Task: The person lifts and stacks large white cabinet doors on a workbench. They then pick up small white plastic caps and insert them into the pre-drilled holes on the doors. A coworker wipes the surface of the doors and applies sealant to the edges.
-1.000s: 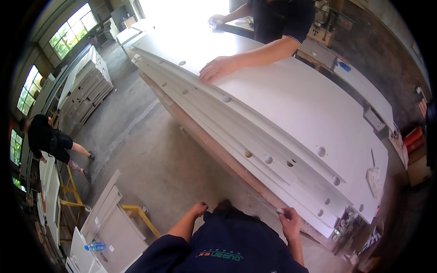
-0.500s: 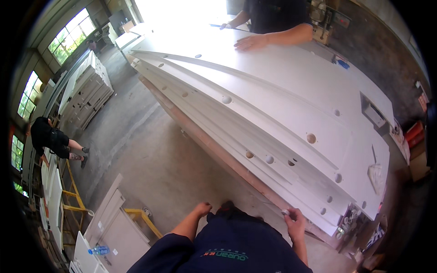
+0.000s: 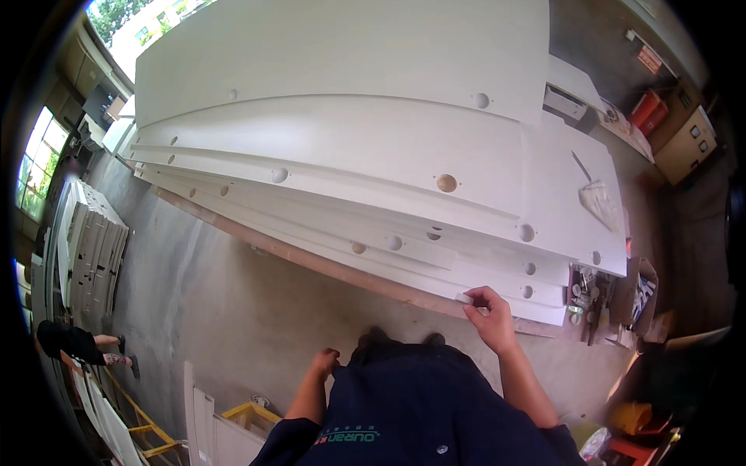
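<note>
My right hand [image 3: 491,317] pinches a small whitish piece [image 3: 465,298] between thumb and fingertips, at the near edge of a stack of panels. The piece is too small to tell its kind. White panels [image 3: 326,124] lie overlapped in steps, with round holes along their edges; some holes are pale inside, others brown. Below them runs a brownish-pink board edge [image 3: 311,261]. My left hand [image 3: 326,362] hangs low beside my body with its fingers curled in. Whether it holds anything is hidden.
A white pouch [image 3: 598,203] lies on the panels at the right. Small hardware [image 3: 580,301] and an open carton [image 3: 636,293] sit at the right end. On the left are another panel stack [image 3: 92,250], a yellow frame [image 3: 252,415] and a person in black [image 3: 74,344].
My view has turned right and moved closer to the panels. My right hand has risen to their edge with the small piece. The co-worker across the stack is out of view.
</note>
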Tool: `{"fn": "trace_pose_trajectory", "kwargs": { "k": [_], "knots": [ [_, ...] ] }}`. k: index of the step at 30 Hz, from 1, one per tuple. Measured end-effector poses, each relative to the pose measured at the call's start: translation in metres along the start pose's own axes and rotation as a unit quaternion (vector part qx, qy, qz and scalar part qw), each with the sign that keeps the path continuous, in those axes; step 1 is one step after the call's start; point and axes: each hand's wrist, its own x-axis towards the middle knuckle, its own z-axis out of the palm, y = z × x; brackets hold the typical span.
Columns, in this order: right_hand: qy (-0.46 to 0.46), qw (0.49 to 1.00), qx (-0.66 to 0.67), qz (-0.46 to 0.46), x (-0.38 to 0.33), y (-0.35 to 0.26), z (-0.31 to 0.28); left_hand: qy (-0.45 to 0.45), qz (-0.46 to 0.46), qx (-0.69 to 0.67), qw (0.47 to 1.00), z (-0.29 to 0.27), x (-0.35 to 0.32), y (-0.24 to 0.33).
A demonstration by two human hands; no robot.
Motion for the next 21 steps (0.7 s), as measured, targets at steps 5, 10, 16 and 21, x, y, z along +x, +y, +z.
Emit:
{"fn": "trace_pose_trajectory", "kwargs": {
  "k": [5, 10, 16, 21],
  "knots": [
    [0.053, 0.998, -0.019, -0.026, 0.004, 0.008, -0.001, -0.002, 0.014, 0.003, 1.000, -0.006, 0.002, 0.011],
    [0.161, 0.979, -0.122, -0.040, -0.002, 0.048, -0.036, -0.011, 0.029, 0.007, 1.000, -0.009, 0.011, 0.009],
    [0.313, 0.909, -0.274, 0.001, -0.031, 0.125, -0.111, -0.030, 0.031, 0.028, 0.999, -0.012, 0.014, 0.012],
    [0.397, 0.847, -0.354, 0.014, -0.042, 0.180, -0.170, -0.027, -0.012, 0.028, 0.999, -0.008, 0.018, 0.013]
  ]
}}
